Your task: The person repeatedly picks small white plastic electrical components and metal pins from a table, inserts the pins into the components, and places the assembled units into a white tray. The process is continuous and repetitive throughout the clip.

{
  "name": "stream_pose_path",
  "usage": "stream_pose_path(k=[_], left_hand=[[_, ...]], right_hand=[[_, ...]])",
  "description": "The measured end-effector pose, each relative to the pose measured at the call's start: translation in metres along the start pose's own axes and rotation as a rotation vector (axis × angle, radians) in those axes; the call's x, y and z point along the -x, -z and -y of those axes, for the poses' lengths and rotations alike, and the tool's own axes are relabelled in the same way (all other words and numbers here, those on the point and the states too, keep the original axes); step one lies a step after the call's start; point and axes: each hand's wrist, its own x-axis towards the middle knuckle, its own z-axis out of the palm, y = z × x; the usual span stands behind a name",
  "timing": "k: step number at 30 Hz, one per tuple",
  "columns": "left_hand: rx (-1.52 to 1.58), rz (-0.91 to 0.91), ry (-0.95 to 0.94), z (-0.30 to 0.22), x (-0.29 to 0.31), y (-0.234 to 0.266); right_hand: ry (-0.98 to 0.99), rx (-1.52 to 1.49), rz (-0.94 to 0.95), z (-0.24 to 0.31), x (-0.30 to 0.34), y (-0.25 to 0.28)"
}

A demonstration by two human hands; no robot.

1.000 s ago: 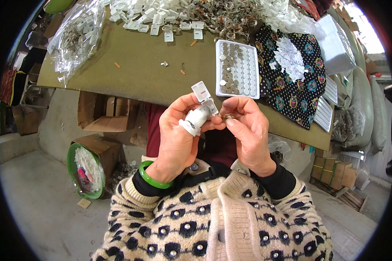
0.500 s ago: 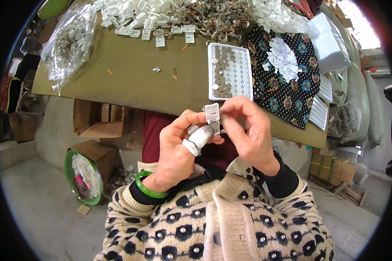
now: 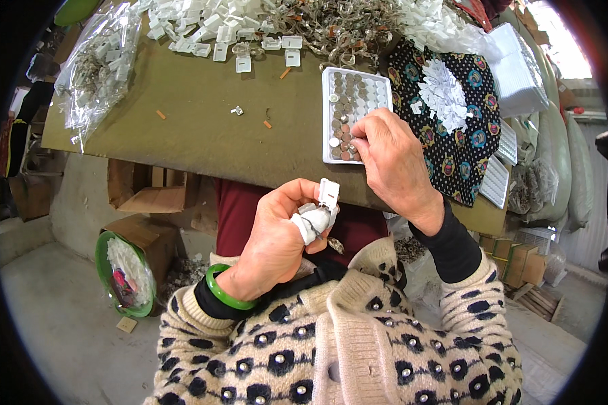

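White case (image 3: 328, 193), one slotted panel standing up, sits in the grasp of a worker's left hand, just in front of the bench (image 3: 182, 135) and apart from its edge. From the left, a green basin (image 3: 103, 270) stands tilted on the floor, white plastic and something pink inside. Above it, a clear bag (image 3: 98, 71) of small parts lies on the bench's left end. A cardboard box (image 3: 155, 199) sits open below. Many more cases (image 3: 206, 23) are heaped at the back, and short orange strips (image 3: 267, 125) lie scattered in front of them. A green bangle (image 3: 217, 289) circles the left wrist; the left hand (image 3: 277, 226) closes its fingers around the case, one finger in a white wrap (image 3: 312, 224), a small shiny piece (image 3: 336, 244) hanging beneath. A tangle (image 3: 338, 30) of glinting parts is piled beside the heap. Nearer, round discs (image 3: 345, 128) fill part of a white tray (image 3: 375, 94). The right hand (image 3: 395, 165) reaches over its near edge, fingertips bunched at the discs; whether they grip one cannot be told. Farther right, white pieces (image 3: 444, 94) lie on a patterned cloth (image 3: 466, 162), beside stacked trays (image 3: 513, 71) and pale sacks (image 3: 577, 169).
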Motion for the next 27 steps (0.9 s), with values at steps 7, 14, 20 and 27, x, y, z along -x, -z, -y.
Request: stream_pose_path(k=[7, 14, 20, 27], left_hand=[[0.043, 0.031, -0.045, -0.001, -0.009, 0.001], [0.039, 0.064, -0.102, -0.002, -0.014, 0.009], [0.014, 0.002, -0.132, -0.003, -0.013, 0.005], [-0.032, -0.024, -0.199, -0.004, -0.010, 0.001]], right_hand=[[-0.025, -0.096, -0.011, -0.003, 0.002, 0.008], [0.010, 0.006, 0.051, 0.016, 0.016, 0.012], [-0.037, -0.086, 0.091, 0.012, 0.015, 0.013], [-0.038, -0.149, 0.138, 0.009, 0.008, 0.018]])
